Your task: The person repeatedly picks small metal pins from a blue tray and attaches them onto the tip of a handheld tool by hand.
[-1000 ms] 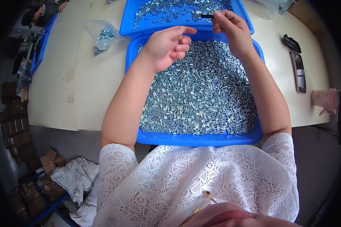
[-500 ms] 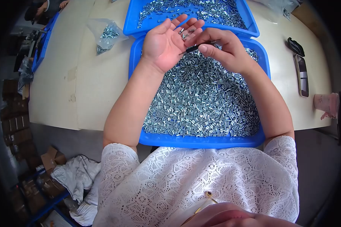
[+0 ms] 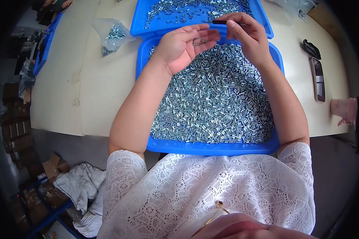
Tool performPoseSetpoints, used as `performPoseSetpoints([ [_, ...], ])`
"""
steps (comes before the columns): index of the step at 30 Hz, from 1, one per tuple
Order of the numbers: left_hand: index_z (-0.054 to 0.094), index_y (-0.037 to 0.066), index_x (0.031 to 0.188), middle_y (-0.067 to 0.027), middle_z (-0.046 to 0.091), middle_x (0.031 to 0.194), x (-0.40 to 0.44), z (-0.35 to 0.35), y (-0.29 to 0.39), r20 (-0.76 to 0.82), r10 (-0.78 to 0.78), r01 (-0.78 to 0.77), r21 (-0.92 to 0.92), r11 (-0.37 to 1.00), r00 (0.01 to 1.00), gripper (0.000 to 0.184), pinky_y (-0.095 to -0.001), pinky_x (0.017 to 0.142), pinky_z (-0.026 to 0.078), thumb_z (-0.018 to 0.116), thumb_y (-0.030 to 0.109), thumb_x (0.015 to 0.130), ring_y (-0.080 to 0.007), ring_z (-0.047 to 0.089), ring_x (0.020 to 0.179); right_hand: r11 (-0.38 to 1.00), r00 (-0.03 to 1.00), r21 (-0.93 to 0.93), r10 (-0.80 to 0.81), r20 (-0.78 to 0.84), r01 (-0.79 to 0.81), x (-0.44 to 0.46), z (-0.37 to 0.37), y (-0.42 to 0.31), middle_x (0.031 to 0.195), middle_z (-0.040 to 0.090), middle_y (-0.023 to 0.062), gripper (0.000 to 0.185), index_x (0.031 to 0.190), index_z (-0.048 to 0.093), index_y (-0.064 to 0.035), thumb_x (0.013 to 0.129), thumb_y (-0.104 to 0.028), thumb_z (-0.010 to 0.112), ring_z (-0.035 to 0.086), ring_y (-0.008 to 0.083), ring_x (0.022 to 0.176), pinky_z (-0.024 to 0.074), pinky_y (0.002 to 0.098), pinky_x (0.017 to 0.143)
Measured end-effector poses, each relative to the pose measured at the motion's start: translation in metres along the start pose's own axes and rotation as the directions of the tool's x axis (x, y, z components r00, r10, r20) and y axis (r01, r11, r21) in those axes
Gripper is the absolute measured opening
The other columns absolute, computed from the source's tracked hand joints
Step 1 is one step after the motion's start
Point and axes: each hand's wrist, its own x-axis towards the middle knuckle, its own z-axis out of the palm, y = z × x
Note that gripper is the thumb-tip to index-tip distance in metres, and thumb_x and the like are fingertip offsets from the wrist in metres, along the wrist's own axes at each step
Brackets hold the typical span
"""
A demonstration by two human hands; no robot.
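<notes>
My left hand [image 3: 177,47] is turned palm up with its fingers curled, and a few small metal pins [image 3: 196,41] lie in it near the fingers. Pinched in my right hand [image 3: 251,38] is a thin black tool [image 3: 219,22] with a slim tip pointing left; its exact kind is unclear. Both hands are above the back part of a blue bin [image 3: 211,149], which holds a thick layer of short, shiny metal pins [image 3: 215,99]. The tool's tip is over a second blue bin [image 3: 137,24] behind, where similar pins are spread more thinly.
A clear plastic bag [image 3: 111,36] of small metal pieces lies on the table to the left. At the right are a black case [image 3: 311,49], a phone [image 3: 318,79] and a pink cup [image 3: 343,108]. Another person [image 3: 52,8] sits at the far left.
My right hand has moved up and away from the left palm, taking the black tool toward the back bin. My left hand has lowered slightly and tilted, with pins still in it.
</notes>
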Motion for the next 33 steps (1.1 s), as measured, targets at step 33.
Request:
performPoseSetpoints([
  [33,0.056,0.008,0.066,-0.0056,0.054,0.066,-0.008,0.015,-0.006,0.314,0.525,-0.036,0.88,-0.473,0.791,0.012,-0.0385,0.054,0.045,0.064,0.016,0.068,-0.0258,0.057,0.065,0.779,0.972,-0.607,0.231,0.051,-0.153,-0.003,0.011,-0.023,0.066,0.052,-0.0004,0.017,0.082,0.057,0.0005,0.084,-0.016,0.059,0.043,0.0046,0.059,0.0349,0.02,0.051],
])
